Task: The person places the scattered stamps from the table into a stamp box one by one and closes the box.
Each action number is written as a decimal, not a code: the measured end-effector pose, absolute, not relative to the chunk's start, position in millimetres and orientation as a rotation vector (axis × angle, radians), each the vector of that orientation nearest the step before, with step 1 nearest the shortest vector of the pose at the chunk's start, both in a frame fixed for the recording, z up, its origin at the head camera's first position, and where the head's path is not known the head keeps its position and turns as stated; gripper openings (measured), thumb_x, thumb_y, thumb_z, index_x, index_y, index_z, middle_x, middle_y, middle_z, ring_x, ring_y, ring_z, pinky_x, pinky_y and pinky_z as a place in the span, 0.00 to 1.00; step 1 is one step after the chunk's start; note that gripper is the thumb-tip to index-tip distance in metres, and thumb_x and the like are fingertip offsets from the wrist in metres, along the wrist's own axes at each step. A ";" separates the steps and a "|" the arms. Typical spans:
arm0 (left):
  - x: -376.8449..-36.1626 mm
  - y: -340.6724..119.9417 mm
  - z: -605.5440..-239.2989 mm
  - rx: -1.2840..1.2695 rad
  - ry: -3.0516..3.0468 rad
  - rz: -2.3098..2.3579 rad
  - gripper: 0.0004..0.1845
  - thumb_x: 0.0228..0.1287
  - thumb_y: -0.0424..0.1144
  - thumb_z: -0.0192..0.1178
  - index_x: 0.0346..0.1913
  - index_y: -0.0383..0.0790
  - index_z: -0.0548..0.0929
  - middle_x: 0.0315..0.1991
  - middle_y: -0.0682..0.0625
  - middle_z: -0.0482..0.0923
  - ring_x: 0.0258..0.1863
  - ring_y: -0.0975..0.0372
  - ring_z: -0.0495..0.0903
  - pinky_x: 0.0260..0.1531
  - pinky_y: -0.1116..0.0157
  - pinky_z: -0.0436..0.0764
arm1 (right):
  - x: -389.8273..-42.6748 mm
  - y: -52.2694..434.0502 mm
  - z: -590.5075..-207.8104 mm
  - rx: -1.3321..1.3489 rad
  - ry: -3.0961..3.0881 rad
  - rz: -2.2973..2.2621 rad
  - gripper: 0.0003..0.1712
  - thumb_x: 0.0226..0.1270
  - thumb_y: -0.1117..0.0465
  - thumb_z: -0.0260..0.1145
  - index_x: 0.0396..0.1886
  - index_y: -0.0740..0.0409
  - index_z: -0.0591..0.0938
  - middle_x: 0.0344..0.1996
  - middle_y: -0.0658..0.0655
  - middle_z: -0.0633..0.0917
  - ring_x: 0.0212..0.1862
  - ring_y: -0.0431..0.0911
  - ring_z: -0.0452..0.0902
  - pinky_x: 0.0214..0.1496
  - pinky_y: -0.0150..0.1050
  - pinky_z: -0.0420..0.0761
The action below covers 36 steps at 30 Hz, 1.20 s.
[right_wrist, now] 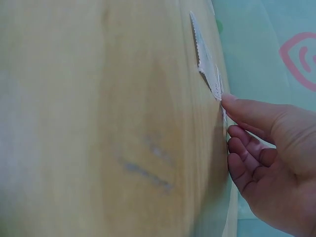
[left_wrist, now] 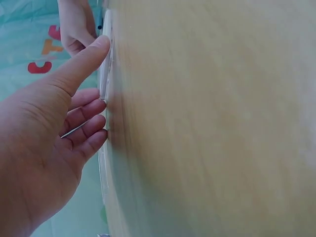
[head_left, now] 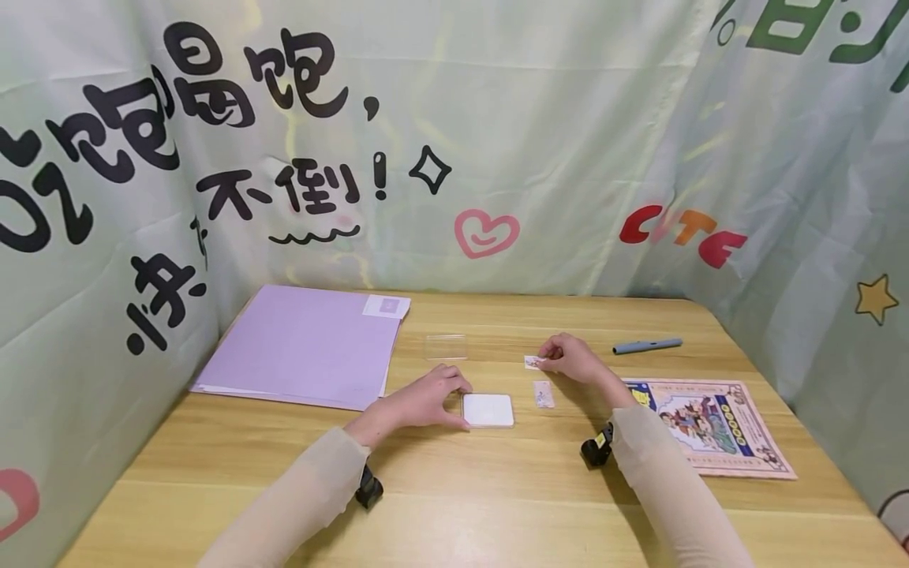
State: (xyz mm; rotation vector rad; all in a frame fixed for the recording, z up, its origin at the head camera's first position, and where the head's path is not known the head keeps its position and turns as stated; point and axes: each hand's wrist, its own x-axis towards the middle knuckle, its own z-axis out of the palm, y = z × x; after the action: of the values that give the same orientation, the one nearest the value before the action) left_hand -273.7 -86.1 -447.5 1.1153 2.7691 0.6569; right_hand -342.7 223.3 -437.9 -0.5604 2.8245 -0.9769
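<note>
A white square piece in a clear case lies on the table, and my left hand holds its left side between thumb and fingers. In the left wrist view the case shows edge-on beside the thumb. To the right, my right hand pinches a small white stamp-like piece with a picture, close to the tabletop. Just nearer lies a second small printed piece; its toothed edge looks like a stamp's in the right wrist view. The fingertips of the right hand partly cover the pinched piece.
Behind the case lies a clear plastic cover. A large purple folder sits at the left. At the right are a blue pen and a colourful printed sheet, partly under the right forearm. Printed cloth hangs round the table.
</note>
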 end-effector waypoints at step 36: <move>-269.5 -85.4 -445.3 1.085 2.759 0.660 0.30 0.54 0.53 0.72 0.56 0.39 0.80 0.50 0.52 0.75 0.52 0.61 0.70 0.57 0.62 0.75 | -340.3 221.6 -438.1 -0.541 2.814 -1.052 0.07 0.64 0.67 0.67 0.40 0.64 0.80 0.34 0.60 0.82 0.37 0.46 0.75 0.39 0.34 0.74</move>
State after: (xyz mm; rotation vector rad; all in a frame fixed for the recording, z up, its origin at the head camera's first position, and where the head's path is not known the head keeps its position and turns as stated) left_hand -269.5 -85.4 -445.3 1.0845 2.7588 0.6601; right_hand -340.3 221.6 -438.1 -0.5415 2.8136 -1.0525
